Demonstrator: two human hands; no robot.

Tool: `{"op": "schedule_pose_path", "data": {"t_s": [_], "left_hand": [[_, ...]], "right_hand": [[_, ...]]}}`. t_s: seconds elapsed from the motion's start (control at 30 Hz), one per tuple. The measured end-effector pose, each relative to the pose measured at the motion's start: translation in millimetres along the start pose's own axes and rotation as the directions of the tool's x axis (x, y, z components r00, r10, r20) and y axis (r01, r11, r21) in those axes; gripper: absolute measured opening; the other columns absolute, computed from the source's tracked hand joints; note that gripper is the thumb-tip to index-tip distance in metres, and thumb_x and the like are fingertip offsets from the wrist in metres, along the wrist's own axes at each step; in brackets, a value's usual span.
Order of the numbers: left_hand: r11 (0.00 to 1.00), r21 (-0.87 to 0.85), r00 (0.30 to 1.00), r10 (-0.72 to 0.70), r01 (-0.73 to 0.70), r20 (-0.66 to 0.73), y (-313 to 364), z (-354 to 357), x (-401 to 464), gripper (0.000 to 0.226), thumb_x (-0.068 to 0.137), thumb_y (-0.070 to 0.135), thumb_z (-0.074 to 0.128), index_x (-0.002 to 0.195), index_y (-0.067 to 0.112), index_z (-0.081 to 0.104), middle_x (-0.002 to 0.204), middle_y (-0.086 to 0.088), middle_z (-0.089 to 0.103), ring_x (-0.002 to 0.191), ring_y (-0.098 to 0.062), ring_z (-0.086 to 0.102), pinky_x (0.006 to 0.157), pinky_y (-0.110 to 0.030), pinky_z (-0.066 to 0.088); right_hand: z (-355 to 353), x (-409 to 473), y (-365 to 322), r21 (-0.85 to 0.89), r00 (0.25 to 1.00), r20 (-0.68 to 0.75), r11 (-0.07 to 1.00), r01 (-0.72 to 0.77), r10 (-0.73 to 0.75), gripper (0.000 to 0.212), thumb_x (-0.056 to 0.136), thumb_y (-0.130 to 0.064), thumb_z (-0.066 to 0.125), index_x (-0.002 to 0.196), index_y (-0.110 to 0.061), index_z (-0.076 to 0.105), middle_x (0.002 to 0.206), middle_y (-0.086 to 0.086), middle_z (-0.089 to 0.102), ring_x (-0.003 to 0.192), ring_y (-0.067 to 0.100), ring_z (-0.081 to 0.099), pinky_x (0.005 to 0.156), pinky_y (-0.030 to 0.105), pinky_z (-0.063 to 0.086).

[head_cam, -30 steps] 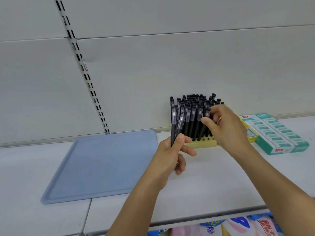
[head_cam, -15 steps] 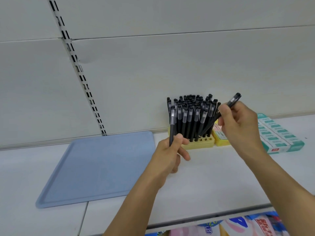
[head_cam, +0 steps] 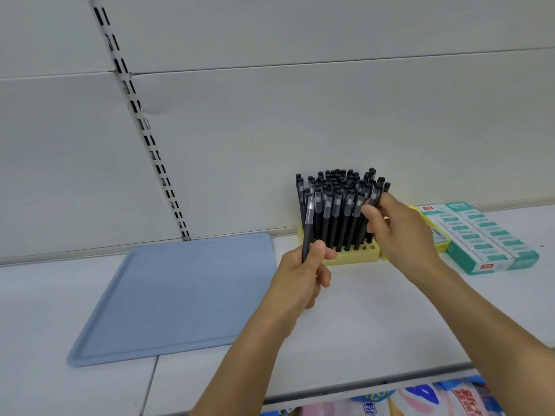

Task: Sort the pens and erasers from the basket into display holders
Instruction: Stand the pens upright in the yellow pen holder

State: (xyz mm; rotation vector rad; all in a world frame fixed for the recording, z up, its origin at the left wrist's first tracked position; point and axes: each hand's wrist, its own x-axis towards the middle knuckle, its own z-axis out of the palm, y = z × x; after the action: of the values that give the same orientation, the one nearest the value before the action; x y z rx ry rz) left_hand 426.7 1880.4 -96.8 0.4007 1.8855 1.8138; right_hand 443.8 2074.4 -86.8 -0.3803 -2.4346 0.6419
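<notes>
A yellow pen holder (head_cam: 357,256) stands on the white shelf against the back wall, packed with several upright black pens (head_cam: 336,205). My left hand (head_cam: 303,274) grips one black pen (head_cam: 308,223) upright just in front of the holder's left corner. My right hand (head_cam: 396,232) pinches another black pen (head_cam: 372,202) near its cap at the holder's right front, its lower end down among the standing pens. Part of the holder's right side is hidden behind that hand.
A flat blue tray (head_cam: 180,295) lies on the shelf to the left. A green-and-white box of erasers (head_cam: 480,238) sits to the right, beside a yellow tray (head_cam: 441,238). A slotted metal upright (head_cam: 144,127) runs up the wall. Colourful packages (head_cam: 420,400) show below the shelf edge.
My right hand brought its pen from a raised slant at the right down into the holder's right front. My left hand now holds a single pen, roughly where it was.
</notes>
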Motion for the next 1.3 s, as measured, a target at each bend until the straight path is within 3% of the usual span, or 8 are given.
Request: {"op": "schedule_pose_path", "data": {"t_s": [0.23, 0.37, 0.5, 0.6, 0.7, 0.8, 0.9, 1.3], "left_hand": [[0.999, 0.031, 1.000, 0.016, -0.016, -0.003, -0.2, 1.0, -1.2, 0.038, 0.101, 0.048, 0.039, 0.099, 0.019, 0.065, 0.060, 0.005, 0.052, 0.042, -0.007, 0.031, 0.043, -0.020, 0.026], [0.999, 0.042, 1.000, 0.027, -0.027, -0.001, -0.2, 4.4, -0.3, 0.037, 0.101, 0.046, 0.040, 0.097, 0.019, 0.064, 0.060, 0.005, 0.052, 0.041, -0.006, 0.032, 0.043, -0.019, 0.027], [0.987, 0.152, 0.996, 0.039, -0.051, 0.079, -0.1, 18.5, 0.7, 0.040, 0.101, 0.049, 0.039, 0.087, 0.020, 0.062, 0.062, 0.001, 0.055, 0.042, -0.006, 0.036, 0.044, -0.019, 0.030], [0.951, 0.295, 0.991, 0.059, -0.092, 0.119, -3.9, 21.2, 3.0, 0.028, 0.100, 0.044, 0.045, 0.086, 0.026, 0.061, 0.071, 0.006, 0.060, 0.050, -0.001, 0.045, 0.055, -0.021, 0.038], [0.830, 0.542, 0.981, 0.189, -0.134, -0.047, -14.9, 8.9, 13.4, 0.016, 0.094, 0.039, 0.056, 0.104, 0.027, 0.060, 0.093, 0.011, 0.057, 0.078, -0.002, 0.051, 0.073, -0.023, 0.043], [0.739, 0.664, 0.916, 0.338, -0.115, -0.217, -21.8, -7.3, 24.4, 0.046, 0.089, 0.039, 0.065, 0.128, 0.024, 0.046, 0.119, 0.009, 0.051, 0.111, -0.009, 0.048, 0.095, -0.028, 0.043], [0.745, 0.661, 0.950, 0.265, -0.094, -0.164, -21.8, -16.4, 40.1, 0.087, 0.081, 0.043, 0.074, 0.148, 0.022, 0.022, 0.144, 0.007, 0.042, 0.133, -0.013, 0.038, 0.107, -0.033, 0.036], [0.782, 0.603, 0.962, 0.261, -0.160, -0.083, -27.9, -9.3, 61.1, 0.082, 0.082, 0.036, 0.075, 0.146, 0.026, 0.024, 0.138, 0.013, 0.048, 0.128, -0.006, 0.044, 0.092, -0.023, 0.037]], "right_hand": [[5.0, -0.4, 5.0, -0.076, 0.984, 0.148, 0.993, -0.090, 0.100, 0.023, 0.098, -0.039, 0.049, 0.092, -0.018, 0.055, 0.077, -0.008, 0.065, 0.078, 0.020, 0.062, 0.066, 0.035, 0.050], [-8.7, -26.9, -15.0, 0.413, 0.978, -0.093, 0.901, -0.134, 0.188, 0.016, 0.096, -0.038, 0.053, 0.099, -0.023, 0.056, 0.080, -0.008, 0.061, 0.076, 0.012, 0.058, 0.070, 0.035, 0.047], [-9.2, -45.7, -43.3, 0.575, 0.972, 0.233, 0.810, -0.113, -0.030, 0.014, 0.091, -0.024, 0.063, 0.080, -0.017, 0.065, 0.071, 0.002, 0.065, 0.065, 0.014, 0.059, 0.063, 0.026, 0.050], [-11.0, -38.5, -41.2, 0.557, 0.986, 0.165, 0.823, -0.108, 0.018, 0.020, 0.092, -0.017, 0.062, 0.072, -0.013, 0.060, 0.056, -0.003, 0.057, 0.049, 0.010, 0.049, 0.050, 0.023, 0.043], [-19.1, -27.7, -24.4, 0.510, 0.986, -0.039, 0.852, -0.122, 0.165, 0.017, 0.094, -0.022, 0.058, 0.079, -0.014, 0.060, 0.062, -0.002, 0.060, 0.054, 0.016, 0.051, 0.053, 0.033, 0.042], [-19.4, -19.6, -4.4, 0.327, 0.977, -0.106, 0.934, -0.144, 0.187, 0.018, 0.095, -0.033, 0.054, 0.084, -0.019, 0.056, 0.070, -0.001, 0.066, 0.070, 0.025, 0.063, 0.067, 0.044, 0.053], [-14.3, -16.4, 6.6, 0.156, 0.989, -0.064, 0.981, -0.119, 0.130, 0.020, 0.097, -0.036, 0.049, 0.086, -0.020, 0.053, 0.073, -0.003, 0.067, 0.071, 0.023, 0.063, 0.068, 0.045, 0.053], [-5.5, 1.9, 14.3, 0.005, 0.997, 0.052, 0.998, -0.055, 0.054, 0.014, 0.098, -0.032, 0.047, 0.093, -0.023, 0.057, 0.083, -0.007, 0.070, 0.078, 0.019, 0.064, 0.069, 0.038, 0.052]]}}
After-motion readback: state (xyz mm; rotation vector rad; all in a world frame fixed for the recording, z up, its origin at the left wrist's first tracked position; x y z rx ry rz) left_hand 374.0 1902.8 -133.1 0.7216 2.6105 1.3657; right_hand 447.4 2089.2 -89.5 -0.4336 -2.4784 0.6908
